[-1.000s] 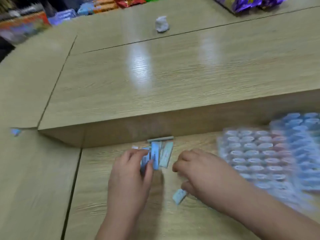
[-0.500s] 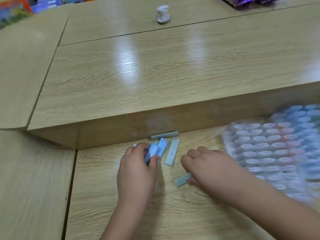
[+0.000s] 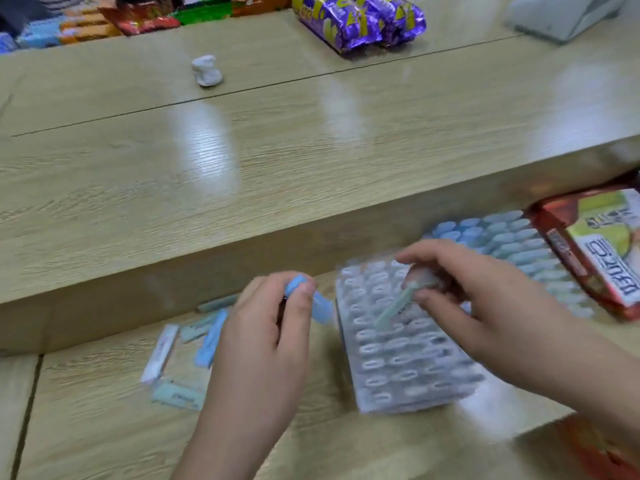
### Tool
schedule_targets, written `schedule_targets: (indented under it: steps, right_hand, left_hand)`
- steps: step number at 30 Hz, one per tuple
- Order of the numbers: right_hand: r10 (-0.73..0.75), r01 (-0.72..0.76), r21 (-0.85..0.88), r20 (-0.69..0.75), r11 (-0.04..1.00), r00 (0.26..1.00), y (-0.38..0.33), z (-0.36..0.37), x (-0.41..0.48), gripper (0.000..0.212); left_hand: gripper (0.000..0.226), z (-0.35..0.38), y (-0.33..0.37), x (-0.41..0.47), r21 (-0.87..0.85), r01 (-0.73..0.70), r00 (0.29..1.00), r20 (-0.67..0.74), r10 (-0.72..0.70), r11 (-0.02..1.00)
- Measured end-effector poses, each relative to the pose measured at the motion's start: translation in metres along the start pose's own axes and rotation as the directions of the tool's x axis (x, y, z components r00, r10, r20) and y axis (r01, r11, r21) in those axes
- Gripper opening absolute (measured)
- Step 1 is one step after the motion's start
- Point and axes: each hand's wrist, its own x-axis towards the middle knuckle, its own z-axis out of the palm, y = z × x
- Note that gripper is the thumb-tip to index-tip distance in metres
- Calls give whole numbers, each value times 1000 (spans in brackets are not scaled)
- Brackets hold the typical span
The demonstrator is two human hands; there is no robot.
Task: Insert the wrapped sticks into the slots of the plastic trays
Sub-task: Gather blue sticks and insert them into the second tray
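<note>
While the right hand [image 3: 485, 306] pinches a pale green stick [image 3: 394, 308], tilted with its lower end down at the slots of the near tray [image 3: 398, 375], the left hand [image 3: 266, 334] grips blue sticks [image 3: 322, 308] just at nine o'clock of that tray. Further toward nine o'clock, loose sticks [image 3: 162, 351] lie on the desk [image 3: 104, 427]; a filled tray [image 3: 512, 244] sits at one o'clock.

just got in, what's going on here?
A person is loading wrapped sticks into a clear plastic tray. The right hand pinches a pale green stick, angled tip-down at a slot near the tray's middle; blur hides whether it is seated. The left hand holds blue sticks beside the tray's left edge. Loose sticks lie on the table further left. A second tray, apparently filled, sits behind.
</note>
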Motion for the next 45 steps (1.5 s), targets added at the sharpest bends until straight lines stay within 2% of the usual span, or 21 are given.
schedule_targets:
  steps: [3,5,6,10,13,16,21,29,35,42,45]
  right_hand:
    - [110,-96,101,-147,990,983,33,-32,-21,31]
    - [150,-122,131,-234,984,961,54,-51,-35,24]
    - [172,-138,146,-260,980,950,65,-60,-41,19]
    - [221,-166,188,-321,968,921,106,-84,-56,19]
    - [231,-173,206,-305,963,924,124,-89,-61,20]
    - [164,-122,158,-288,980,943,138,-85,-59,20]
    - [25,-9,77,-219,997,975,157,-73,-51,12]
    - [-30,13,-105,-162,994,986,170,-64,-47,9]
    - [-95,59,-157,-230,986,969,170,-58,-45,6]
    - [-153,74,-271,-285,960,946,165,-53,-45,15]
    - [-166,72,-327,-270,942,949,163,-51,-45,6]
  left_hand:
    - [22,41,29,0,36,-100,994,57,98,994]
    - [13,66,47,0,38,-127,989,87,123,991]
    - [15,78,54,0,43,-139,987,91,135,989]
    - [18,122,73,7,66,-180,980,95,173,981]
    - [20,151,76,18,90,-189,980,88,181,978]
    - [19,173,75,31,119,-180,982,71,173,976]
    - [21,189,71,47,296,-250,968,66,241,922]
    - [18,201,63,56,410,-274,960,73,269,870]
    - [18,201,58,61,487,-303,950,87,300,819]
    - [12,203,63,67,566,-355,932,149,331,744]
    - [28,203,69,65,504,-286,958,157,240,815]
